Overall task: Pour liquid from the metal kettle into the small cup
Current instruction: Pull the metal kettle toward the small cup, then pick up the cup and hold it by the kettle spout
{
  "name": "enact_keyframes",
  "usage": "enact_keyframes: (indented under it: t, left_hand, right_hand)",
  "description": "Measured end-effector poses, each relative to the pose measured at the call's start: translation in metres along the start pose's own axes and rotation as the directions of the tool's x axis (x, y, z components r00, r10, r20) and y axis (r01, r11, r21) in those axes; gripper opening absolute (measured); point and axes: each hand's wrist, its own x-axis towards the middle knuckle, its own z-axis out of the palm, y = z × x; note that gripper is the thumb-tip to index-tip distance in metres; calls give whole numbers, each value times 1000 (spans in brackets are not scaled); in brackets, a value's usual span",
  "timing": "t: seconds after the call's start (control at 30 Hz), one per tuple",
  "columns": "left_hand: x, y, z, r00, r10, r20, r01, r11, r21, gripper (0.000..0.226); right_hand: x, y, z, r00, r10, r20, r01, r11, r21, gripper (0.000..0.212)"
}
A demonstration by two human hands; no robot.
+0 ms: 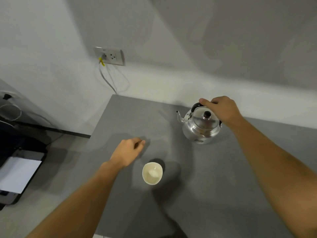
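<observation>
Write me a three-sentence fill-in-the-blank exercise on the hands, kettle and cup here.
1. The right hand grips the metal kettle by its black ____.
2. The kettle's spout points toward the person's ____ side.
3. The small cup stands upright on the grey table, nearer to the ____ hand.

Missing words: handle; left; left

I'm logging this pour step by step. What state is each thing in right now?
metal kettle: upright on the grey table, lid on, spout pointing left.
small cup: upright, standing apart from the kettle; contents unclear.
right hand: closed on the kettle's handle.
left hand: loosely curled, holding nothing, beside the cup.
wall socket: one plug in.
</observation>
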Motion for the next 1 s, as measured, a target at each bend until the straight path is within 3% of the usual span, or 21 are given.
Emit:
enact_keyframes:
  t: [0.33,0.5,0.6,0.8,1.0]
  left_hand:
    - [-57,-42,39,998,-56,9,57,987,-153,22]
    - [-74,-47,49,990,10,144,25,971,-236,64]
    - [-78,-48,57,977,80,200,-21,959,-281,76]
    - [-80,-43,76,973,146,176,-57,901,-431,83]
    - [-79,-33,80,984,120,132,-49,892,-450,82]
  right_hand:
    - [-85,-20,-11,999,-47,2,47,997,53,59]
    - [-118,-24,-16,999,-51,-6,51,996,67,61]
    - [-137,-27,-18,998,-70,1,70,996,62,60]
    - [-167,-32,-16,995,-96,31,96,995,13,55]
    - [-183,-37,-8,990,-137,31,140,984,-106,70]
